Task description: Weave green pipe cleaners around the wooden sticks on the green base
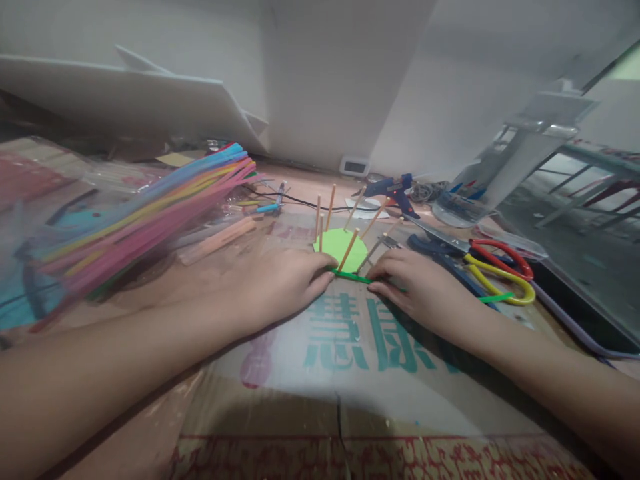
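Note:
A light-green disc (332, 244) lies on the cardboard, with several thin wooden sticks (349, 248) standing around its edge, some tilted. Along the disc's near edge runs a green pipe cleaner (354, 275). My left hand (287, 280) is closed on it in a pinch, left of the nearest stick. On the other side, my right hand (407, 277) pinches the same pipe cleaner between thumb and fingers. A green end (496, 298) shows farther right, by the scissors; my right hand and wrist hide what lies between.
A bundle of coloured pipe cleaners (165, 213) lies at left. Behind the disc sits a blue glue gun (395, 191) with its cord. Scissors with red and yellow handles (500, 267), a phone (585, 307) and a clear plastic container (505, 167) are at right. Printed cardboard (300, 413) covers the front.

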Available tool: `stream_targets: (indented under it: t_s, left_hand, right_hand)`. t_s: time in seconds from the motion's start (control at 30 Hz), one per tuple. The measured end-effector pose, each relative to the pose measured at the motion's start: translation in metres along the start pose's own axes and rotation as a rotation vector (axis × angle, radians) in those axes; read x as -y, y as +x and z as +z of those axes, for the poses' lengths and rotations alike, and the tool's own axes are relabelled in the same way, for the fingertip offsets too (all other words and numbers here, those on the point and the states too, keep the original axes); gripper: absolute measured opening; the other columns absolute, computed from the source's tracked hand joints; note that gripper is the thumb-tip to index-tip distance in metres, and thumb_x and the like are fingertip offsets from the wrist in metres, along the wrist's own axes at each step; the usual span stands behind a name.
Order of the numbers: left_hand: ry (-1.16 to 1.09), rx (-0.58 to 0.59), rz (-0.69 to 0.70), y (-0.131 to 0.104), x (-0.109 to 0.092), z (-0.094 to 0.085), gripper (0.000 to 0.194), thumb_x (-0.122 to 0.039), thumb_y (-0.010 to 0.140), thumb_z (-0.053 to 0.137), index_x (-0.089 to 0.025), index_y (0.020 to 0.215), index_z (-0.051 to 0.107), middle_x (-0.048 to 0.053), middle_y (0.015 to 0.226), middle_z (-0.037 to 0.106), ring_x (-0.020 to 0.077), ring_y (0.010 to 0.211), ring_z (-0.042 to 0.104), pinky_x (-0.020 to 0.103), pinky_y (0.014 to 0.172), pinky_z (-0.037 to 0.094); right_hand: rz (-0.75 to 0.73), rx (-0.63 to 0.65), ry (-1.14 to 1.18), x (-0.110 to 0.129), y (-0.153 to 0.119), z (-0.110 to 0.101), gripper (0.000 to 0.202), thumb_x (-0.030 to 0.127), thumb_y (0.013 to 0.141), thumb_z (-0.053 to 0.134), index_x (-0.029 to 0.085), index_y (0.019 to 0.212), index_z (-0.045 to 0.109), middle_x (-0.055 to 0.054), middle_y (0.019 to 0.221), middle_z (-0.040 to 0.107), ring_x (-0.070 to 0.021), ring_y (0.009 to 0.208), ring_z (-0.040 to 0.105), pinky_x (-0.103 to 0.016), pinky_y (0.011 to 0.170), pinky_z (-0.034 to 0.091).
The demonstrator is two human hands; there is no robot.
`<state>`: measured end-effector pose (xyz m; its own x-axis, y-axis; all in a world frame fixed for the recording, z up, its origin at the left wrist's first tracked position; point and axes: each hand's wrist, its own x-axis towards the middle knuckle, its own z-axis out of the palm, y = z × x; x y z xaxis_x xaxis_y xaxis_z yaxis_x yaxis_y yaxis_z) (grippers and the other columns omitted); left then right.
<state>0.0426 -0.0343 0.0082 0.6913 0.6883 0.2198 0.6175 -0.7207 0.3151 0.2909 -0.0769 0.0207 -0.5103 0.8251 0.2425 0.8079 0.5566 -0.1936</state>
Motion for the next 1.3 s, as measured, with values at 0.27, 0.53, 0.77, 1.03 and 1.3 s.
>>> stream_targets:
  t_s: [0.27, 0.53, 0.77, 1.03, 1.3]
  left_hand:
    - [-0.017, -0.002, 0.006, 0.001, 0.001, 0.002, 0.029, -0.031, 0.098, 0.047, -0.026, 0.116, 0.07, 0.005, 0.106, 0.076, 0.0233, 0.095, 0.071, 0.036, 0.083, 0.052]
    - [-0.026, -0.032, 0.02, 0.002, 0.003, 0.004, 0.028, -0.03, 0.097, 0.048, -0.026, 0.114, 0.071, 0.004, 0.108, 0.076, 0.023, 0.098, 0.07, 0.037, 0.087, 0.051]
    - [-0.027, -0.039, 0.015, 0.003, 0.003, 0.004, 0.027, -0.031, 0.098, 0.048, -0.026, 0.111, 0.071, 0.003, 0.106, 0.076, 0.0226, 0.095, 0.07, 0.034, 0.08, 0.05]
    - [0.02, -0.029, -0.01, 0.005, 0.0, 0.002, 0.027, -0.037, 0.097, 0.049, -0.026, 0.106, 0.072, 0.003, 0.098, 0.076, 0.0224, 0.086, 0.07, 0.032, 0.071, 0.047]
    - [0.022, -0.034, 0.005, 0.006, 0.001, 0.004, 0.026, -0.037, 0.098, 0.048, -0.025, 0.104, 0.071, 0.003, 0.097, 0.076, 0.0224, 0.088, 0.07, 0.033, 0.075, 0.047]
  right_hand:
    - [-0.178, -0.057, -0.267, 0.006, -0.006, 0.004, 0.022, 0.019, 0.099, 0.045, 0.016, 0.093, 0.066, -0.008, 0.081, 0.064, -0.0222, 0.075, 0.056, -0.035, 0.068, 0.042]
    - [-0.147, -0.037, -0.217, 0.006, -0.001, 0.002, 0.02, 0.021, 0.097, 0.05, 0.018, 0.094, 0.069, -0.009, 0.088, 0.068, -0.0222, 0.079, 0.059, -0.035, 0.07, 0.044]
    - [-0.161, -0.016, -0.259, 0.009, 0.0, 0.004, 0.021, 0.022, 0.098, 0.049, 0.014, 0.098, 0.069, -0.011, 0.09, 0.067, -0.0244, 0.081, 0.059, -0.038, 0.072, 0.045]
    - [-0.175, -0.048, -0.21, 0.012, 0.001, 0.006, 0.022, 0.022, 0.098, 0.047, 0.016, 0.102, 0.069, -0.01, 0.091, 0.067, -0.0239, 0.084, 0.06, -0.038, 0.074, 0.048]
    - [-0.177, 0.008, -0.191, 0.007, -0.001, 0.006, 0.02, 0.019, 0.098, 0.048, 0.015, 0.105, 0.067, -0.01, 0.094, 0.065, -0.024, 0.087, 0.058, -0.037, 0.076, 0.048]
